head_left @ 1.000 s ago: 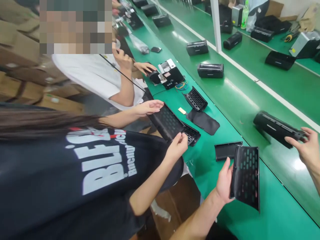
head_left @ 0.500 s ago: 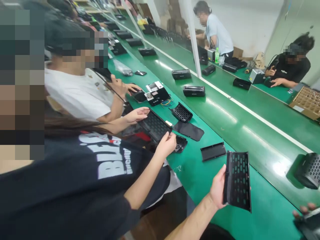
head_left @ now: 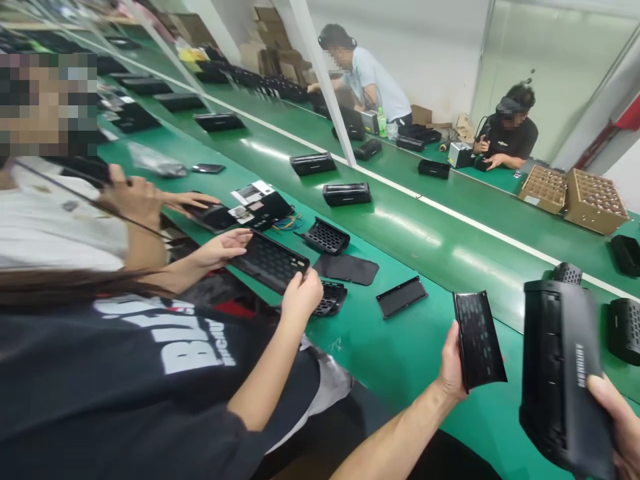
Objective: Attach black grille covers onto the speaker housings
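Observation:
My left hand (head_left: 453,367) grips a black perforated panel (head_left: 481,340) by its left edge, thumb along the side, with its hollow face toward me. At the right, my right hand (head_left: 615,413) is closed around a larger black housing (head_left: 560,373), which looks like a speaker body with lettering on its side. The housing stands upright in the hand, apart from the panel. On the green table beyond my left hand lies a shallow black cover (head_left: 401,297). A dark flat sheet (head_left: 349,269) rests farther left.
Close on my left, a co-worker's hands (head_left: 303,293) hold another perforated panel (head_left: 270,261). A perforated shell (head_left: 326,237) lies beyond. Black units (head_left: 347,194) sit on the green conveyor (head_left: 400,230). Across it stand divided cardboard boxes (head_left: 597,200) and two people.
My right hand has raised the black housing from the lower right corner into view. The panel in my left hand has turned and tilted slightly. The view has swung right.

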Demonstrator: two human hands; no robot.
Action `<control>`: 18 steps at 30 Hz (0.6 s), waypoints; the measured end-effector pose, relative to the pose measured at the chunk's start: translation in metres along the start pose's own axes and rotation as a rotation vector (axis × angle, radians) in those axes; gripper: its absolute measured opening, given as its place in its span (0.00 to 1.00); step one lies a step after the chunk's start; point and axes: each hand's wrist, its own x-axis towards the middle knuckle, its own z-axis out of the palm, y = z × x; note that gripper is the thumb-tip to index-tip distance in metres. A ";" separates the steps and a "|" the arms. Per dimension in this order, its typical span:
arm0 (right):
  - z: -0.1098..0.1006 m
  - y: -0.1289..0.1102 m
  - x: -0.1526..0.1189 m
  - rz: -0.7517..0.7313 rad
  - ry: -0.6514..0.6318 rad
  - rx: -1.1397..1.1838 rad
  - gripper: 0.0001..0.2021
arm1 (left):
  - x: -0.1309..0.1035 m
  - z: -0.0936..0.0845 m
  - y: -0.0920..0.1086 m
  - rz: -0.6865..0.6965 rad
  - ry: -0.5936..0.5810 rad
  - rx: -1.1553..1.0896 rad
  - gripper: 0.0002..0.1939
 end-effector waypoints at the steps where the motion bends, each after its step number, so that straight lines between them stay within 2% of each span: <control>1: 0.007 -0.012 0.004 -0.097 0.006 -0.092 0.51 | 0.003 0.004 -0.006 0.006 -0.025 0.009 0.41; 3: 0.022 -0.035 0.012 -0.271 0.026 -0.310 0.52 | 0.006 0.016 -0.017 0.035 -0.095 0.007 0.42; 5: 0.033 -0.054 0.016 -0.322 0.037 -0.476 0.53 | 0.007 0.028 -0.026 0.066 -0.175 0.000 0.41; 10: 0.041 -0.078 0.016 -0.252 0.051 -0.673 0.53 | 0.010 0.044 -0.043 0.074 -0.260 0.018 0.45; 18: 0.052 -0.085 0.008 -0.235 0.126 -0.729 0.55 | 0.017 0.052 -0.055 0.091 -0.333 -0.048 0.44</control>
